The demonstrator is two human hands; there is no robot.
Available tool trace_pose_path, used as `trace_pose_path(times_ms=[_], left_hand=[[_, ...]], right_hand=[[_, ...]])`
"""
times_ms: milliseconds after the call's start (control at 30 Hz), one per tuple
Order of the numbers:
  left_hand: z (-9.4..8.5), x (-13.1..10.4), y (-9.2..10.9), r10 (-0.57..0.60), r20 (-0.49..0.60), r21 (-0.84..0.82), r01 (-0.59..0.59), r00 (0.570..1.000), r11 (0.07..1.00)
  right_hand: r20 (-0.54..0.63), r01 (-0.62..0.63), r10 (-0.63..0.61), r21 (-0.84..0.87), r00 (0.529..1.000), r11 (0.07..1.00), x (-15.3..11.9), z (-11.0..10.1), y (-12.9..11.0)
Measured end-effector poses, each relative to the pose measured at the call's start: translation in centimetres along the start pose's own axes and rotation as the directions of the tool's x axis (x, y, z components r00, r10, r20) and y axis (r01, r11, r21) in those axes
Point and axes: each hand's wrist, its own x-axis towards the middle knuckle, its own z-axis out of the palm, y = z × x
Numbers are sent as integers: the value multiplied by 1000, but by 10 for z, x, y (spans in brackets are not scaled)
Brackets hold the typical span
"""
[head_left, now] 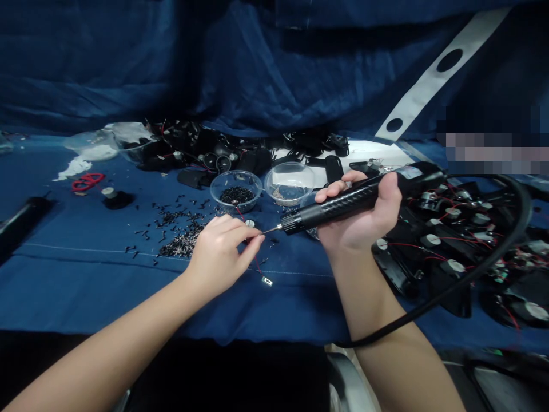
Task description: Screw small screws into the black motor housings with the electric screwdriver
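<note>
My right hand (pixel 362 226), palm turned up, is wrapped round a black electric screwdriver (pixel 337 207) that points left. Its thin bit (pixel 271 230) ends at the fingertips of my left hand (pixel 225 246). Thumb and index finger of that hand are pinched at the bit's tip; whatever they hold is hidden. Just below the pinch, a red wire (pixel 258 265) runs down to a small white-framed part (pixel 266 281) on the blue cloth. A heap of small screws (pixel 180 243) lies left of my left hand. Behind it stands a clear bowl of black screws (pixel 235 195).
Another clear bowl (pixel 289 183) holds small silvery pieces. Black housings with red wires (pixel 454 266) crowd the right side, and more black parts (pixel 214 151) are piled at the back. Red-handled scissors (pixel 88 182) lie left. The screwdriver's black cable (pixel 472 280) loops across my right forearm.
</note>
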Motion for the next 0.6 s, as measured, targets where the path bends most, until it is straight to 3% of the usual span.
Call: trace_pose_path(times_ms=[367,600], left_hand=[[-8,4,-1,32,111,78,-41,993,996],[-3,2,2,-44,84,-69,50,995,996]], right_hand=[[92,42,-38,-36,995,998,-3,2,-2],[40,0,0,-5,999,1000,-1,-1,1]])
